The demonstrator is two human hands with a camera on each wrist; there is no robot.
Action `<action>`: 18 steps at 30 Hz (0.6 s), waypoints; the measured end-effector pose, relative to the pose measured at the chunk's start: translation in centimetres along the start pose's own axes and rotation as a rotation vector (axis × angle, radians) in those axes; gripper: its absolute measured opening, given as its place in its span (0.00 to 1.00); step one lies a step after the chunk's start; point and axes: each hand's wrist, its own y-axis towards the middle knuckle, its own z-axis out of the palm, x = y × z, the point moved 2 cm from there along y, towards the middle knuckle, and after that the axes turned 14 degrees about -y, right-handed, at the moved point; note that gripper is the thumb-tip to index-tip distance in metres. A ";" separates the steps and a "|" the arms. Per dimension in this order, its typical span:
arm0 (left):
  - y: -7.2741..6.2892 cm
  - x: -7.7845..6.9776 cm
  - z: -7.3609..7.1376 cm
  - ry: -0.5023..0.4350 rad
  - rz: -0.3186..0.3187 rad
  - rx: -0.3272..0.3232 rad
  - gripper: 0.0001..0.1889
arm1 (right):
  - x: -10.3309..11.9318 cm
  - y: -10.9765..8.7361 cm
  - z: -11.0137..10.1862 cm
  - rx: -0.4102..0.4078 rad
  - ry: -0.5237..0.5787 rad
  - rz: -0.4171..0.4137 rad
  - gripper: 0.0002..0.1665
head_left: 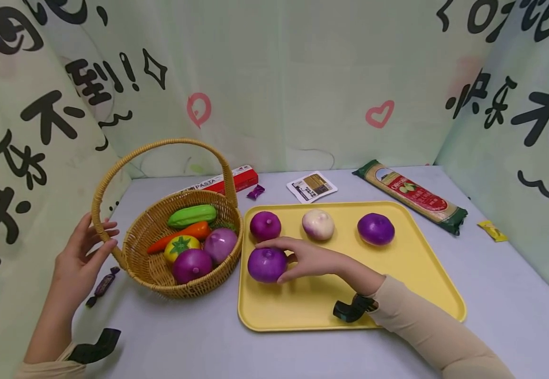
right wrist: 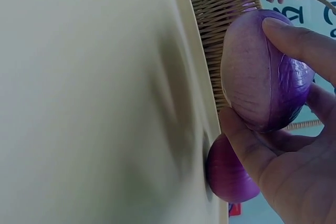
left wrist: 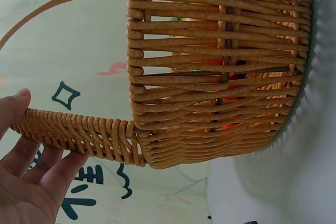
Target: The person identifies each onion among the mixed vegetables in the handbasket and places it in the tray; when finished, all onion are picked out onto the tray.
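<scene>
My right hand (head_left: 309, 259) grips a purple onion (head_left: 267, 265) with thumb and fingertips. In the right wrist view that onion (right wrist: 262, 69) is apart from the tray surface. On the yellow tray (head_left: 350, 310) lie a magenta onion (head_left: 265, 226), a white-and-purple onion (head_left: 318, 225) and a dark purple onion (head_left: 376, 229). My left hand (head_left: 81, 258) holds the handle (left wrist: 79, 135) of the wicker basket (head_left: 160, 287) between thumb and fingers. Inside the basket are a green cucumber-like vegetable (head_left: 192, 216), a carrot (head_left: 179, 237), a yellow-green vegetable (head_left: 181, 246) and two purple onions (head_left: 192, 265).
Behind the basket lies a red pasta box (head_left: 241, 179), with a purple candy (head_left: 256, 192) beside it. A white packet (head_left: 312, 187) and a long pasta bag (head_left: 411, 196) lie behind the tray. A yellow candy (head_left: 492, 230) is at right, a dark wrapped candy (head_left: 102, 287) at left.
</scene>
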 end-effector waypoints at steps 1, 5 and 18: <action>0.0 0.0 0.0 -0.001 0.002 0.000 0.35 | 0.0 0.0 0.0 0.003 0.003 0.001 0.43; 0.0 0.0 0.0 -0.001 0.003 -0.002 0.35 | -0.1 0.0 0.1 0.012 0.018 0.009 0.43; 0.1 0.1 0.0 0.014 -0.007 0.005 0.35 | -0.7 -0.2 1.1 0.046 0.073 0.038 0.44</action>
